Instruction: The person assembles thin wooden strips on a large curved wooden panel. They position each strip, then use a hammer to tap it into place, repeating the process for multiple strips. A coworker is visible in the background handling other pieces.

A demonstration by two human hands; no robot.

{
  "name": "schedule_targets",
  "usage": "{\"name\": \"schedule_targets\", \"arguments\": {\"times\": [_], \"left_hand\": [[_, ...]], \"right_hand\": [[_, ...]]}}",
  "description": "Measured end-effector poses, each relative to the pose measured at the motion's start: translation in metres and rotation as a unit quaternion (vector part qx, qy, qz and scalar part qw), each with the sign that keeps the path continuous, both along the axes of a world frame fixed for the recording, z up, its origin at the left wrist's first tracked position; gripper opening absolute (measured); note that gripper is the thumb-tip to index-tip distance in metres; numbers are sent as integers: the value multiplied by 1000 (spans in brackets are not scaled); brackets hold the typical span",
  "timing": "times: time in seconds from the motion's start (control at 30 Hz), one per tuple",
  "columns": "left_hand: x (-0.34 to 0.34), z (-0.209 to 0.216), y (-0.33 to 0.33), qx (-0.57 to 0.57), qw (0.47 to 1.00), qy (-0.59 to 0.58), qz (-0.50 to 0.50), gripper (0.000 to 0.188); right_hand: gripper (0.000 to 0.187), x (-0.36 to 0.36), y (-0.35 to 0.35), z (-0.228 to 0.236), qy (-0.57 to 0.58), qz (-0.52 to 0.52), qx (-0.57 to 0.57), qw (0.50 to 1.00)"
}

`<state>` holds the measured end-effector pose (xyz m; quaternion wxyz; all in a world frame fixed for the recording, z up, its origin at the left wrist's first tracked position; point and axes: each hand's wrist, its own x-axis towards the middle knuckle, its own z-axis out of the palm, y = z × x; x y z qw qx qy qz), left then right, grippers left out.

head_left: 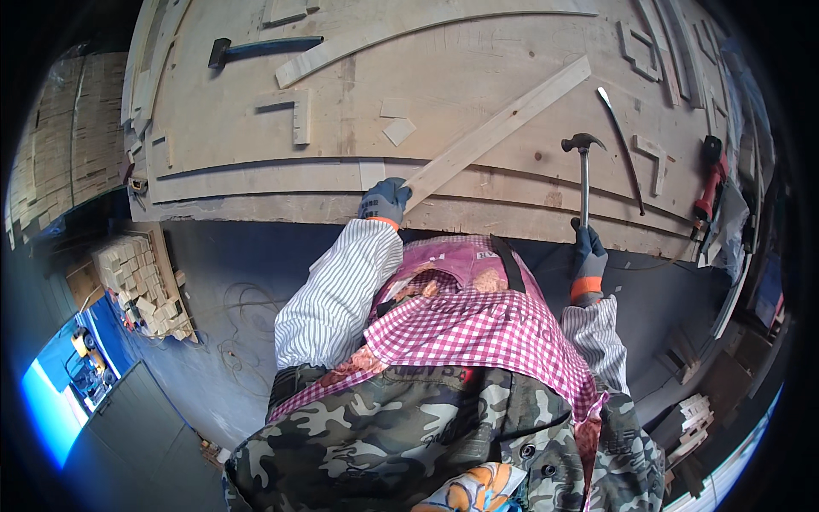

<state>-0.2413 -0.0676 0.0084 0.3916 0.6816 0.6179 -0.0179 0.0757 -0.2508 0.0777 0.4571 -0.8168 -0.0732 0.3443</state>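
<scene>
My left hand (386,201), in a grey work glove, is closed on the near end of a light wooden board (503,128). The board lies slantwise over the workbench, its far end pointing up to the right. In my gloved right hand (589,249) is a claw hammer (583,166), gripped low on the handle with its head up over the bench's near edge. To the right of the hammer lies a thin pry bar (624,154). Two small pale wood pieces (398,130) rest beyond my left hand.
Wooden strips and L-shaped pieces (302,118) lie about the plywood bench top (358,94). A second hammer (220,53) lies at the far left. At the right is a red power tool (710,183) with a cord. Stacked wood blocks (141,282) and loose cable (243,320) are at the left below.
</scene>
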Motion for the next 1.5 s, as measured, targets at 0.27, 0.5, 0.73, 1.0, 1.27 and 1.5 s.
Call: {"name": "schedule_targets", "arguments": {"times": [0.27,0.5,0.73,1.0,1.27,1.5], "left_hand": [[0,-32,-27,282,953,107,-35,82],[-161,-1,-67,140,870,463,91,83],[-96,-39,20,303,927,215,57,81],[-103,25,6,90,905,269,-317,35],[-52,29,106,401,880,197,-162,54],[4,-25,84,270,919,77,-278,65]], "right_hand": [[28,-2,14,10,78,-49,-57,994],[24,-15,4,15,77,-1,-51,996],[24,-27,12,23,131,7,-54,990],[24,-32,12,27,142,-22,-76,987],[24,-33,10,20,140,-32,-10,990],[23,-38,9,25,172,-81,-29,981]]}}
